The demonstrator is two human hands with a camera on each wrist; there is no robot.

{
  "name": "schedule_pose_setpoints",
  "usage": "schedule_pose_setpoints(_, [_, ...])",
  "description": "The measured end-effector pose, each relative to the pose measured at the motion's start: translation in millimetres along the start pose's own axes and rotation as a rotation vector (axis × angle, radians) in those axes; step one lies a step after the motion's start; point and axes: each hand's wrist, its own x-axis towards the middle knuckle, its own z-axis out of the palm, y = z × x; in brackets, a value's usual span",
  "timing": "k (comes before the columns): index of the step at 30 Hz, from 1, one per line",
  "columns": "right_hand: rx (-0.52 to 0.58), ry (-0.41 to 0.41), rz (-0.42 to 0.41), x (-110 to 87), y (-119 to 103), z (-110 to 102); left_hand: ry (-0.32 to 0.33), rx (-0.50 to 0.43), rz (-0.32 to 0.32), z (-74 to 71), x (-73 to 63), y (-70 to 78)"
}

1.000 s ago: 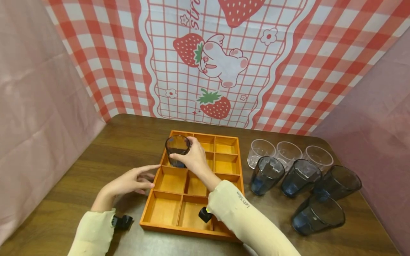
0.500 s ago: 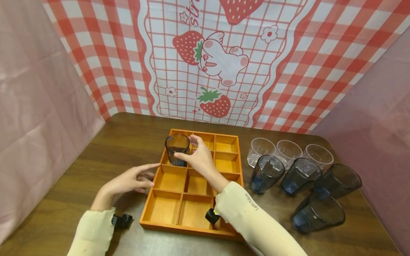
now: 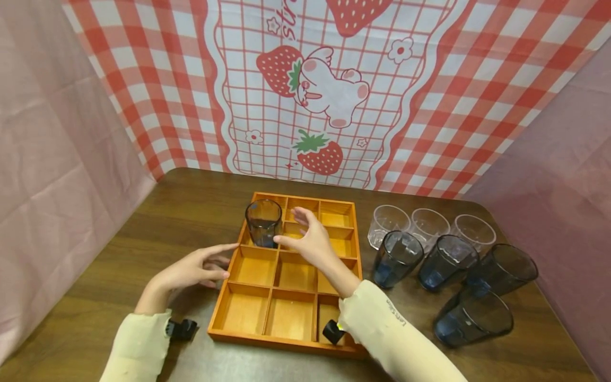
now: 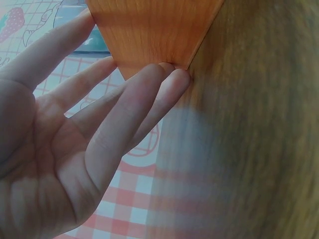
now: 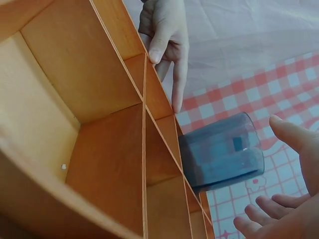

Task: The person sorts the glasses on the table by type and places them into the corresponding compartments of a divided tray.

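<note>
A smoky blue glass [image 3: 263,225] stands in the back-left compartment area of a wooden divided box [image 3: 286,346], its rim rising above the dividers. My right hand [image 3: 312,245] hovers just right of it, fingers spread and holding nothing. In the right wrist view, a gap shows between the glass [image 5: 219,154] and the thumb of my right hand [image 5: 299,204]. My left hand [image 3: 188,270] rests its fingertips along the box's left side. The left wrist view shows the fingers of this hand [image 4: 65,159] loosely extended against the box's outer wall [image 4: 154,30].
To the box's right stand several more smoky glasses [image 3: 398,260], the nearest one [image 3: 472,321] leaning in this view. Behind them are three clear cups [image 3: 382,233]. A checked strawberry cloth [image 3: 315,106] hangs at the table's [image 3: 200,212] back edge, with pink cloth [image 3: 71,132] on both sides.
My right hand has let go of the smoky glass and drawn away to the right. The glass stays in the box. My left hand has kept its place.
</note>
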Motion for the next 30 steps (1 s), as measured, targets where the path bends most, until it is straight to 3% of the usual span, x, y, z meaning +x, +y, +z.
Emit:
schedule_pose_setpoints(19, [0.052, 0.011, -0.01, -37.7, 21.5, -36.4, -0.007, 0.009, 0.016, -0.5, 1.1, -0.7])
schedule_pose_setpoints(30, [0.057, 0.028, -0.027, -50.0, 30.8, -47.6, 0.041, 0.031, -0.016, -0.9, 8.9, 0.3])
